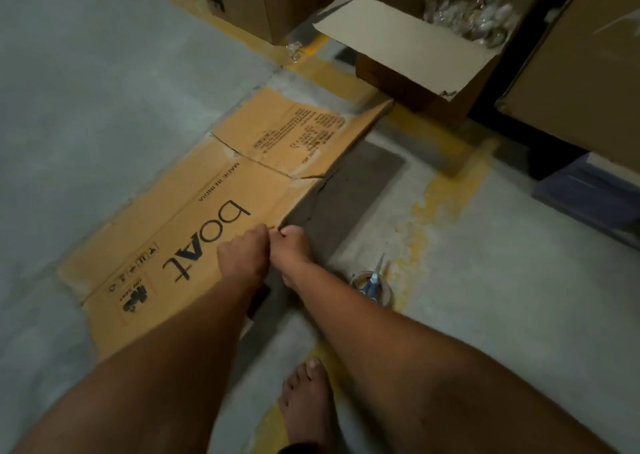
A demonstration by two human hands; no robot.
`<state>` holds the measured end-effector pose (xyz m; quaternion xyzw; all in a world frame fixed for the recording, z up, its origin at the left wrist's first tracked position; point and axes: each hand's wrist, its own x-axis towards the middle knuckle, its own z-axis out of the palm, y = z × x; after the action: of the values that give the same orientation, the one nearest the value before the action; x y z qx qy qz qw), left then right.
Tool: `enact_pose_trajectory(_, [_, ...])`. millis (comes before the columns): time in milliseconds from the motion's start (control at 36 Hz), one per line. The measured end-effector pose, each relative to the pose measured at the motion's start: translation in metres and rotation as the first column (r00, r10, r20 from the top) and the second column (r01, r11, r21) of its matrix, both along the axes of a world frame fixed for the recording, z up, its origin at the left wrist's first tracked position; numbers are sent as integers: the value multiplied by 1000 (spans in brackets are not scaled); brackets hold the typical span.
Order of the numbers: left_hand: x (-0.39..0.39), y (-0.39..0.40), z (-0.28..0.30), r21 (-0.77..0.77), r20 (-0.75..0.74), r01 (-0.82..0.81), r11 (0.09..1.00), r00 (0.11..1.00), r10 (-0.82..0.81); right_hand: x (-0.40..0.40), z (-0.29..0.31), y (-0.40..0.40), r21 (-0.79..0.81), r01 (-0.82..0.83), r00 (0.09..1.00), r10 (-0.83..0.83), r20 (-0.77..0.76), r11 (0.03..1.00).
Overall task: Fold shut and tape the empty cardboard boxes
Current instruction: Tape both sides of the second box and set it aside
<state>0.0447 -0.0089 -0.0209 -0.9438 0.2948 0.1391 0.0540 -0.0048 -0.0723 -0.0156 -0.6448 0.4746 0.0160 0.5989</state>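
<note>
Flattened "boAt" carton [194, 232] lies on the floor, frame centre-left, its right edge lifted. Left hand [242, 256] and right hand [292, 251] meet at that raised edge, fingers curled and pinching it, probably to pull the box open. Tape roll [381, 296] with scissors [373, 280] waits just right, handy for sealing.

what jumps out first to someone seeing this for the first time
A flattened cardboard box printed "boAt" lies on the concrete floor, with the left hand and right hand gripping its raised right edge. Blue-handled scissors rest on a tape roll just right of the hands.
</note>
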Motion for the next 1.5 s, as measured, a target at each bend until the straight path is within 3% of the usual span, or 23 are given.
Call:
enact_pose_trajectory(111, [12,2,32,-198,-100,-153,968,986,136,-19,56,-24,-336,-182,982,191,-6,924])
enact_pose_trajectory(194, [7,22,72,-217,-118,-185,958,980,163,-48,93,-28,-532,-371,922,371,-111,761])
enact_pose_trajectory(278, [-1,33,108,-189,-84,-122,974,991,108,-76,123,-36,-603,-482,863,462,-203,635])
enact_pose_trajectory(389, [-21,33,191,-133,35,-5,991,999,10,-117,183,-36,-707,-474,849,487,-208,525])
enact_pose_trajectory(667, [-103,30,412,-221,311,222,950,939,-147,-234,356,-48,-874,-356,878,439,-192,330])
enact_pose_trajectory(833, [-183,16,479,-215,337,369,904,897,-286,-310,451,-76,-965,-190,944,305,-128,182])
enact_pose_trajectory(917, [-233,-11,492,-194,344,483,854,849,-402,-353,475,-93,-960,-251,945,245,-217,120])
enact_pose_trajectory(1056, [-306,-76,489,-100,334,665,740,723,-605,-441,476,-130,-778,-534,841,121,-526,330])
enact_pose_trajectory(1194, [-371,-140,465,-52,262,787,615,605,-752,-535,423,-163,-693,-480,827,14,-562,537])
enact_pose_trajectory(1361, [-414,-194,389,84,206,845,528,504,-839,-601,333,-176,-761,-315,878,-130,-461,567])
enact_pose_trajectory(1500, [-418,-211,347,14,224,845,534,518,-825,-610,318,-187,-791,-368,869,-122,-480,489])
